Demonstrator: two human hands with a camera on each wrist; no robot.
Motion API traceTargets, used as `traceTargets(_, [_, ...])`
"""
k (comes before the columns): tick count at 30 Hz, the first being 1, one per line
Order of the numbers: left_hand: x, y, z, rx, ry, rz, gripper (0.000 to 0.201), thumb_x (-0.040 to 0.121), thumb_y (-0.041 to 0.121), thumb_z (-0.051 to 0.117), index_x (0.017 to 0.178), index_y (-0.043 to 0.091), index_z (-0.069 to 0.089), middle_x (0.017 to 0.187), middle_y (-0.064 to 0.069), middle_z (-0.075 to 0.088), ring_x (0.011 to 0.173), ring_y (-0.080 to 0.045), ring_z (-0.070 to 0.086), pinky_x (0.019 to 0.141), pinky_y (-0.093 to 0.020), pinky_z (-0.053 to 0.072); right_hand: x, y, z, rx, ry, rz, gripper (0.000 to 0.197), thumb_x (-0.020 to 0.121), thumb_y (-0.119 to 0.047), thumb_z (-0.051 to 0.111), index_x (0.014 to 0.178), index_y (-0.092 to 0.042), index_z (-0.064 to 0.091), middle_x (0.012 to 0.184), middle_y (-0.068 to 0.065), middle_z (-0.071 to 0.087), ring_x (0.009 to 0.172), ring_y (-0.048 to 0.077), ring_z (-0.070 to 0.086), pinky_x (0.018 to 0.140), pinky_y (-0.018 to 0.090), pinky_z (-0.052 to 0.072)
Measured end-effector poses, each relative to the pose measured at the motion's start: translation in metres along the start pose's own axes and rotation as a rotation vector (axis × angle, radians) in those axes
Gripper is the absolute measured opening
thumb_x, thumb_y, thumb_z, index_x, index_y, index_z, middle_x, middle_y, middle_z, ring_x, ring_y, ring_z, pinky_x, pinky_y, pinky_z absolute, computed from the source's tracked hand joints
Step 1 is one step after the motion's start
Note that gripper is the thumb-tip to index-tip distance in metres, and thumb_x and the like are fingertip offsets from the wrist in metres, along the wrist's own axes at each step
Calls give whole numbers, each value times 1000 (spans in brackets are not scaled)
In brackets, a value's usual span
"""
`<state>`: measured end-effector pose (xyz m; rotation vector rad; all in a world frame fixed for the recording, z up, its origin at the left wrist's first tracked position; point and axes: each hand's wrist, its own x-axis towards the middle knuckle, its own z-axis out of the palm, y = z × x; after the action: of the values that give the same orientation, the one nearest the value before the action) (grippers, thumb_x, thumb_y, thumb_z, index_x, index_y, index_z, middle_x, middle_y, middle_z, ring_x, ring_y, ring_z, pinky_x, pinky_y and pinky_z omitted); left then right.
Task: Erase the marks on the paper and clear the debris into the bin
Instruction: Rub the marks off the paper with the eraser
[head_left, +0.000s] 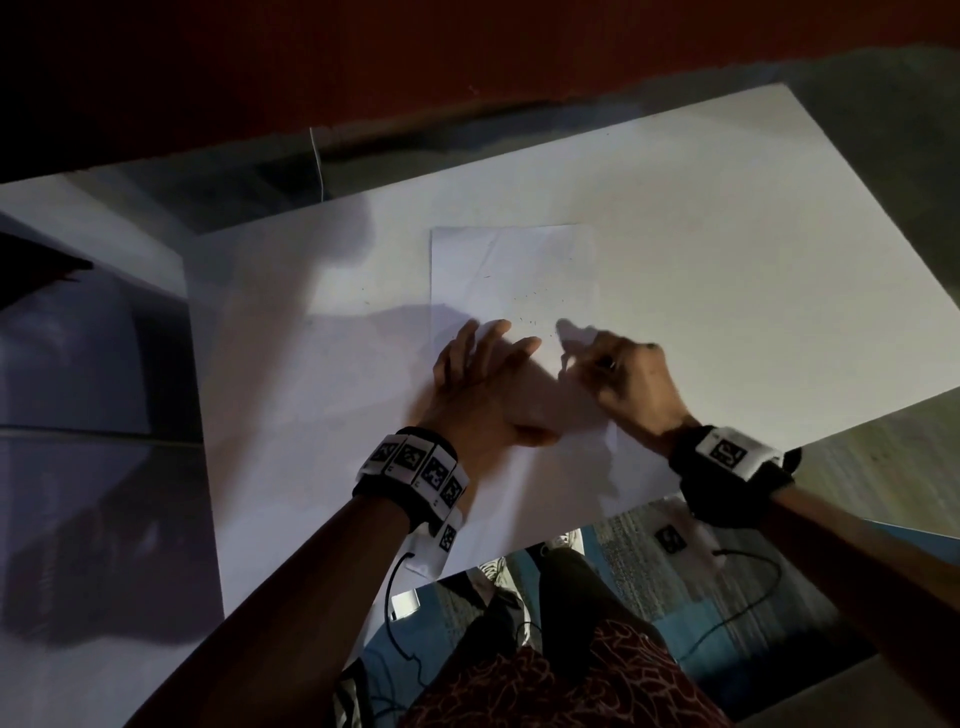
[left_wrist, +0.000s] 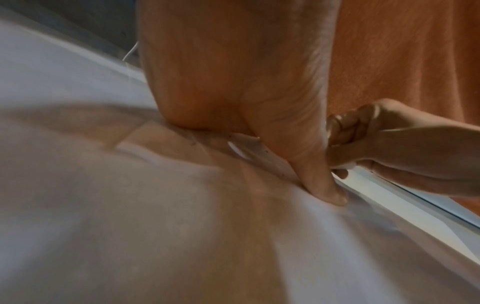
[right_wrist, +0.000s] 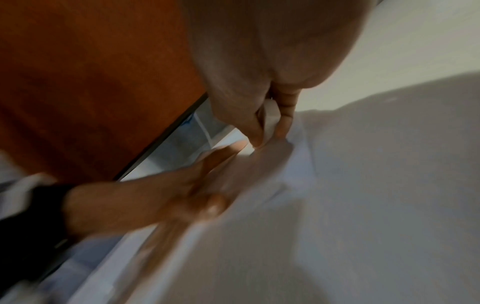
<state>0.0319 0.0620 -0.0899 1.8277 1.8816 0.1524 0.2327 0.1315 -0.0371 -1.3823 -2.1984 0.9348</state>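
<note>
At the left of the head view you see a dim grey surface in shadow. Next to it the white desk (head_left: 291, 395) fills the middle of the frame, and the paper (head_left: 511, 270) lies flat on it, a little right of center. Your left hand (head_left: 483, 384) rests on the lower part of the paper with the fingers straight and slightly spread, palm down, pressing the sheet. In the left wrist view its thumb (left_wrist: 322, 181) presses into the sheet. Small dark debris (head_left: 524, 319) is scattered on the paper just above the fingertips, and a few specks lie on the desk left of the sheet. To the right, your right hand (head_left: 623, 374) is close beside the left one, fingers curled. In the right wrist view it pinches a small white eraser (right_wrist: 270, 121) between thumb and fingers, its tip touching the paper. This view is blurred. Both wrists carry black bands with printed markers (head_left: 727, 449).
</note>
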Motion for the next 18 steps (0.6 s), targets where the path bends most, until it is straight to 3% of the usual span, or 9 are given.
traceTargets(1, [0, 0, 1, 1, 6, -2, 120, 57, 91, 66, 156, 51, 12, 167, 13, -9, 154, -21, -20, 124, -48, 3, 0, -2, 1, 21, 17, 11, 6, 86, -15, 66, 82, -12, 65, 83, 0, 71, 73, 16, 64, 65, 26, 46])
traceTargets(4, [0, 0, 6, 27, 31, -2, 121, 57, 96, 57, 158, 49, 10, 168, 11, -12, 154, -24, -21, 125, -50, 4, -27, -16, 24, -20, -141, -46, 10, 85, -13, 67, 77, -13, 60, 73, 1, 61, 63, 20, 56, 57, 31, 42])
traceTargets(6, [0, 1, 3, 34, 21, -1, 122, 56, 97, 55, 158, 49, 9, 167, 11, -12, 155, -25, -21, 125, -53, 5, -24, -14, 21, -30, -170, -80, 9, 85, -13, 67, 78, -15, 61, 76, 1, 62, 66, 20, 57, 60, 33, 46])
traceTargets(8, [0, 3, -3, 16, -11, -10, 121, 57, 91, 65, 158, 49, 12, 167, 13, -11, 154, -23, -22, 125, -51, 4, -4, -6, 7, 8, -61, -14, 9, 85, -12, 65, 82, -20, 63, 83, -5, 67, 73, 12, 62, 70, 28, 49])
traceTargets(10, [0, 4, -4, -19, -29, -14, 121, 59, 87, 70, 158, 49, 12, 167, 15, -12, 154, -20, -24, 124, -50, 2, 0, -5, 5, 42, 29, 21, 9, 84, -13, 66, 85, -21, 64, 86, -4, 70, 78, 12, 65, 72, 25, 49])
traceTargets(13, [0, -1, 2, 13, 11, -5, 121, 57, 94, 59, 157, 51, 6, 167, 12, -15, 154, -23, -25, 126, -54, 5, -26, -20, 27, -31, -139, -71, 11, 84, -13, 66, 77, -13, 58, 75, 3, 61, 68, 24, 57, 61, 36, 47])
traceTargets(15, [1, 0, 1, 12, -5, -5, 121, 58, 93, 59, 158, 50, 5, 168, 11, -16, 154, -23, -26, 126, -53, 4, -21, -15, 23, -58, -172, -92, 9, 86, -13, 66, 79, -11, 61, 77, 3, 62, 70, 24, 59, 63, 34, 45])
traceTargets(18, [-1, 6, -6, -34, -46, -23, 121, 62, 82, 73, 159, 49, 8, 167, 14, -16, 152, -17, -29, 123, -45, -2, 0, -4, 10, 54, -1, 4, 14, 86, -13, 63, 78, -23, 58, 90, -6, 71, 83, 12, 66, 71, 26, 49])
